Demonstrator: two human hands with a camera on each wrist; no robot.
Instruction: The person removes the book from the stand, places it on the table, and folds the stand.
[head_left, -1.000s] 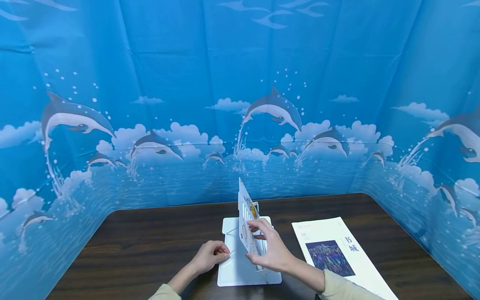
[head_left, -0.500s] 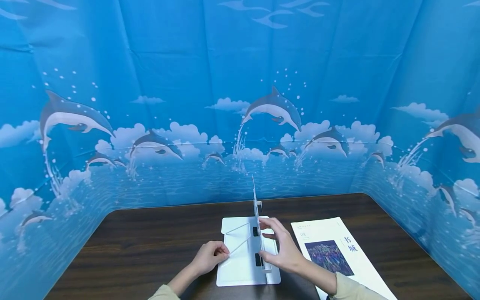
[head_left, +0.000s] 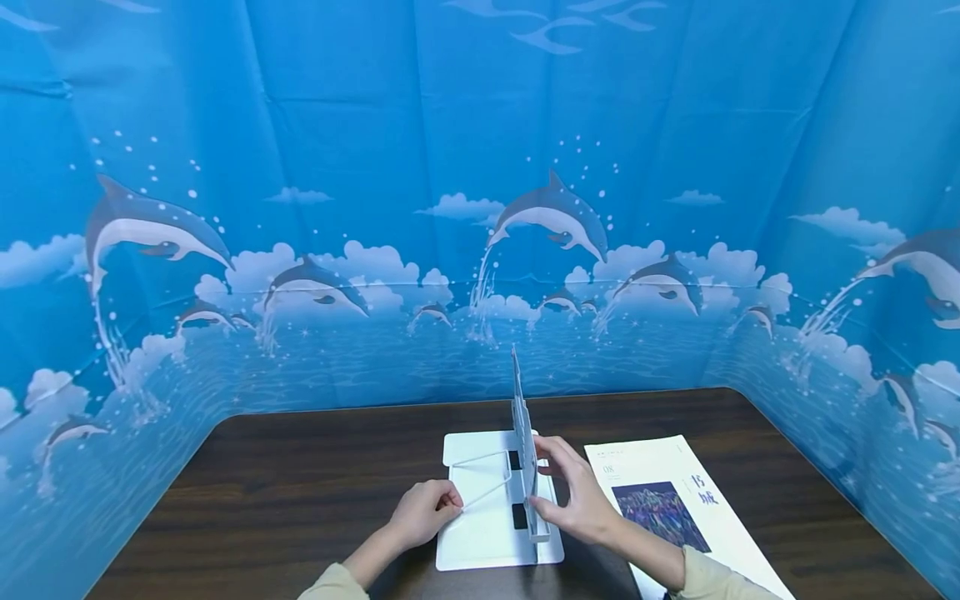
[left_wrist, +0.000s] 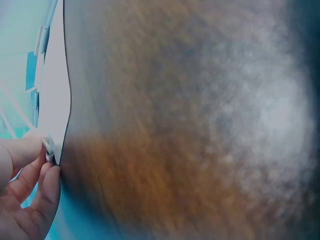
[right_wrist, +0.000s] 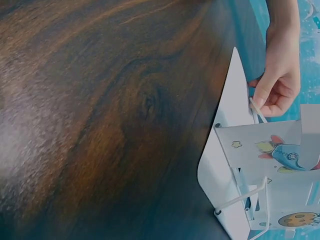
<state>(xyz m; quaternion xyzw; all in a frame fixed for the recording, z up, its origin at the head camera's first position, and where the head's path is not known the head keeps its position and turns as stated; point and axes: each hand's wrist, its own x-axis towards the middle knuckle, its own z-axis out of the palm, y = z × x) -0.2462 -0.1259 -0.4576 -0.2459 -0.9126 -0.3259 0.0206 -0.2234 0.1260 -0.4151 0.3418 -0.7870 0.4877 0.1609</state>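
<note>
A white metal book stand has its flat base (head_left: 483, 546) on the table and its panel (head_left: 522, 442) raised nearly upright, seen almost edge-on in the head view. Cartoon pictures decorate the panel's printed side (right_wrist: 290, 155) in the right wrist view. My left hand (head_left: 422, 515) pinches the end of a thin white wire support (head_left: 487, 493) at the base's left edge. The left wrist view also has these fingers (left_wrist: 50, 185) at the wire's end. On the panel's right side, my right hand (head_left: 577, 498) holds it with bent fingers and thumb spread apart.
A white book (head_left: 720, 525) with a dark picture on its cover lies right of the stand, partly under my right forearm. The dark wooden table (head_left: 300, 467) meets a blue dolphin-print curtain (head_left: 375, 167) at the back and sides.
The panel has swung rightward to nearly upright, my right hand moving right with it, uncovering the wire support and black patches on the base. My left hand stays almost in place.
</note>
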